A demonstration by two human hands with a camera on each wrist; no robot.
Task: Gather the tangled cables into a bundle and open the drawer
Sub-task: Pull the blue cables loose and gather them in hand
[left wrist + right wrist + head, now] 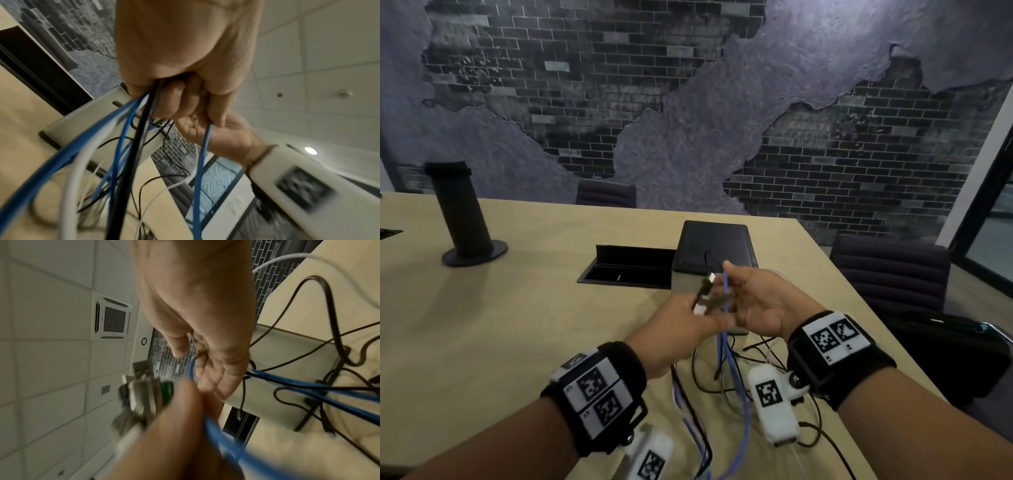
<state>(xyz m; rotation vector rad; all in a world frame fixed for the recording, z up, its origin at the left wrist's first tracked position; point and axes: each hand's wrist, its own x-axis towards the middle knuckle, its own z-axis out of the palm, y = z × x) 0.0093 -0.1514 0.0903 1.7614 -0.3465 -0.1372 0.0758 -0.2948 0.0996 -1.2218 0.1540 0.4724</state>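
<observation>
Against a brick-pattern wall, a pale wooden conference table carries the job. Left hand grips several cable ends, fingers curled round them; right hand, just beside it, lies spread, a blue cable across its fingers. Loose cables trail below both wrists. Gathering looks midway: next, likely, pulling slack together. No drawer is visible.
</observation>
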